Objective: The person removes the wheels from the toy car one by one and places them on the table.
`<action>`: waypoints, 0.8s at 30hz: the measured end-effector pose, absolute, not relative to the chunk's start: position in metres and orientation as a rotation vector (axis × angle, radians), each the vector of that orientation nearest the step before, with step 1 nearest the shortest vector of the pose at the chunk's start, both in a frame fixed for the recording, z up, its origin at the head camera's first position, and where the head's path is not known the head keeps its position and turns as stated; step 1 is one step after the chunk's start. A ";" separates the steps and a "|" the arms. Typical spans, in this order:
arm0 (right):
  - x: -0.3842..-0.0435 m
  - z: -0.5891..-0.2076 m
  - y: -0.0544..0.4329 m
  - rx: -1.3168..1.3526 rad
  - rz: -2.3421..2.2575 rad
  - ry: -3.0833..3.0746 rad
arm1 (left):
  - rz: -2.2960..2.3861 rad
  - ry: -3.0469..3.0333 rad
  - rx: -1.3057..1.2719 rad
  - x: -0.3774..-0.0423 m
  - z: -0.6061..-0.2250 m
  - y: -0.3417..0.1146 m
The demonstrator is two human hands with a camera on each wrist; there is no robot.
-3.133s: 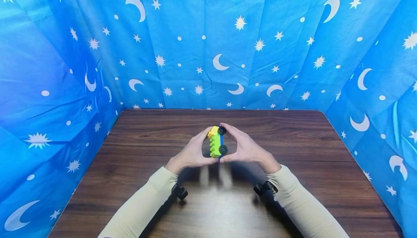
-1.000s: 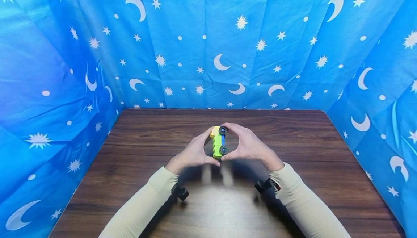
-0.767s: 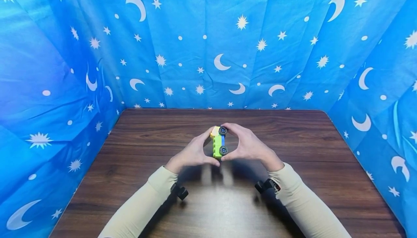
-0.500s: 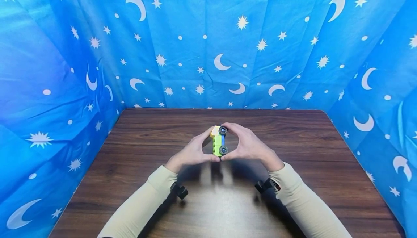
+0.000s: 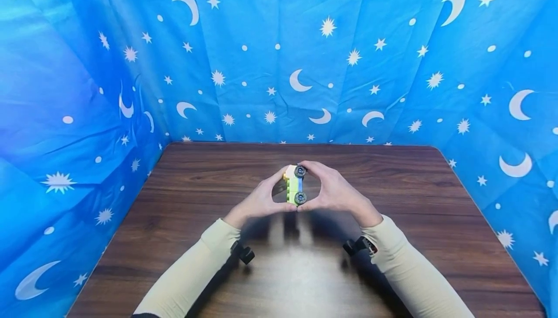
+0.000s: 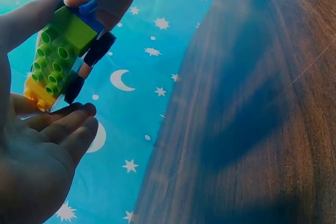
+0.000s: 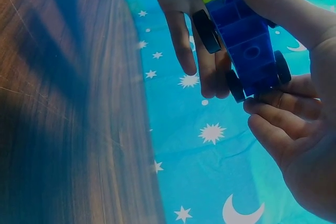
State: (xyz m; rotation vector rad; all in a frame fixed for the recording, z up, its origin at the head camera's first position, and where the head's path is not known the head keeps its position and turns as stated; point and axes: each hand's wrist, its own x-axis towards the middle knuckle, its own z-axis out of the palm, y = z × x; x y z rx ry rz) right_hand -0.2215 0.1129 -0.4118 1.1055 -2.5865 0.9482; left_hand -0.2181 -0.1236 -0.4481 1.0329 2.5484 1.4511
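Observation:
A toy car of building bricks (image 5: 293, 186) is held up on its side above the table, between both hands. My left hand (image 5: 260, 199) and right hand (image 5: 339, 193) pinch it together, thumbs at the near end and fingers at the far end. The left wrist view shows its green studded brick (image 6: 80, 31), with a yellow-orange brick (image 6: 38, 92) at the far end. Its blue wheeled base (image 7: 247, 40) faces the right wrist camera, with black wheels (image 7: 206, 31) along the sides.
A dark wood-grain table (image 5: 414, 240) lies beneath the hands, with their shadows on it. Blue cloth (image 5: 261, 27) printed with white moons and stars hangs behind and at both sides. Black wrist cameras (image 5: 246, 255) sit by the cream sleeves (image 5: 187, 269).
The car has turned slightly, its wheels now facing the head camera more. My left thumb had dropped a little off the near end and has come back to it. The head view has shifted slightly.

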 end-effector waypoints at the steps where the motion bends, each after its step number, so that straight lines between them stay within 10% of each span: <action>1: -0.221 -0.412 0.113 1.107 0.943 -2.585 | 1.477 2.542 1.028 -0.217 -0.449 -0.124; 24: -0.212 -0.421 0.110 1.104 0.830 -2.506 | 1.956 2.379 0.754 -0.213 -0.455 -0.102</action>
